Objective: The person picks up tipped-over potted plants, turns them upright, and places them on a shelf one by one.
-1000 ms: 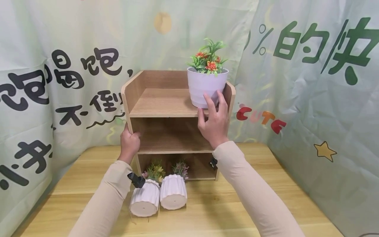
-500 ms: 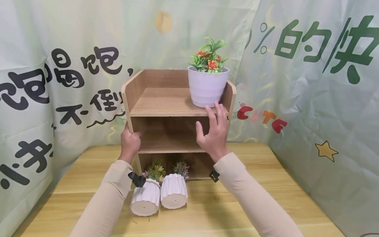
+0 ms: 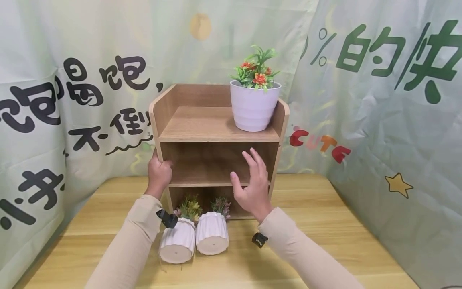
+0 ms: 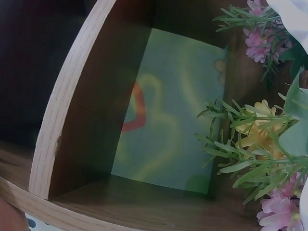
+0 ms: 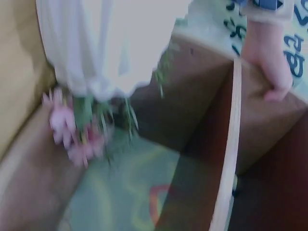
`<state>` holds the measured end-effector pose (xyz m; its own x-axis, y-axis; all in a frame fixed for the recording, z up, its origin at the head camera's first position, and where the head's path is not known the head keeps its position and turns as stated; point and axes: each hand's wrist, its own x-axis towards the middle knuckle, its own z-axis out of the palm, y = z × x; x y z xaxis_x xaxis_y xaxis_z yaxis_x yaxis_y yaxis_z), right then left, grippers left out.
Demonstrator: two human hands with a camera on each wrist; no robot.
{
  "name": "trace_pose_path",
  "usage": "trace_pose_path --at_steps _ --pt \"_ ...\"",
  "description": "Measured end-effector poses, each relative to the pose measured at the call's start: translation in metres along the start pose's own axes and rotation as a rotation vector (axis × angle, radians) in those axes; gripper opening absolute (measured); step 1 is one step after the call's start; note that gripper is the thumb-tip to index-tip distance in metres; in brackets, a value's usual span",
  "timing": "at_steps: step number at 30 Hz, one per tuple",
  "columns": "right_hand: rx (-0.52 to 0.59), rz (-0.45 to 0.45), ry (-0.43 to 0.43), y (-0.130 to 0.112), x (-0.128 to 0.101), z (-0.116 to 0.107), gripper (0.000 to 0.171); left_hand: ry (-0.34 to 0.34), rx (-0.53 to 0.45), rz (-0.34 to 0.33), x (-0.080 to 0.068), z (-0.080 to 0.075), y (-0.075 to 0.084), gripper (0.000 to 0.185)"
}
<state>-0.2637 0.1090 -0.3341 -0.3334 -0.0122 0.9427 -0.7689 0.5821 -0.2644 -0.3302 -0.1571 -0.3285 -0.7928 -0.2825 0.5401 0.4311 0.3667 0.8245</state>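
My left hand (image 3: 159,178) grips the left side panel of a small wooden shelf unit (image 3: 218,140), its thumb over the front edge. In front of the middle compartment is my right hand (image 3: 254,190), fingers spread and holding nothing. A pale lilac flowerpot (image 3: 254,107) with red flowers and green leaves stands upright at the right end of the top shelf. On the table, two white fluted flowerpots lie on their sides, the left one (image 3: 177,241) beside the right one (image 3: 212,233). Their yellow flowers (image 4: 262,127) and pink flowers (image 5: 65,120) point into the bottom compartment.
A light wood table (image 3: 306,237) bears the shelf unit. Printed cloth (image 3: 371,120) with large characters hangs behind it and on both sides. Small black cameras sit on the left (image 3: 167,218) and right (image 3: 259,239) wrists.
My right hand has let go of the lilac flowerpot and moved down, away from the top shelf. The pot stays at the right end. My left hand keeps its hold on the panel.
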Motion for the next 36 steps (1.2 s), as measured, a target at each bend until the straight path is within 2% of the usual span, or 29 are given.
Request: trace_pose_path --at_steps 5,13,21,32,36 --pt "0.089 0.153 -0.096 -0.013 -0.018 0.001 0.057 0.002 0.004 0.000 0.001 -0.001 0.001 0.053" --pt "0.216 0.455 -0.290 -0.029 -0.046 0.001 0.052 -0.006 0.003 -0.004 0.000 -0.001 0.001 0.053" --pt "0.224 0.676 -0.428 -0.029 -0.072 0.010 0.056 0.008 0.008 -0.003 0.000 0.000 0.001 0.054" --pt "0.306 0.944 -0.552 -0.034 -0.087 0.019 0.073 0.010 0.006 -0.008 0.000 0.000 0.003 0.052" --pt "0.338 1.054 -0.562 -0.035 -0.093 0.022 0.078 0.003 0.009 -0.015 0.000 0.000 0.001 0.053"
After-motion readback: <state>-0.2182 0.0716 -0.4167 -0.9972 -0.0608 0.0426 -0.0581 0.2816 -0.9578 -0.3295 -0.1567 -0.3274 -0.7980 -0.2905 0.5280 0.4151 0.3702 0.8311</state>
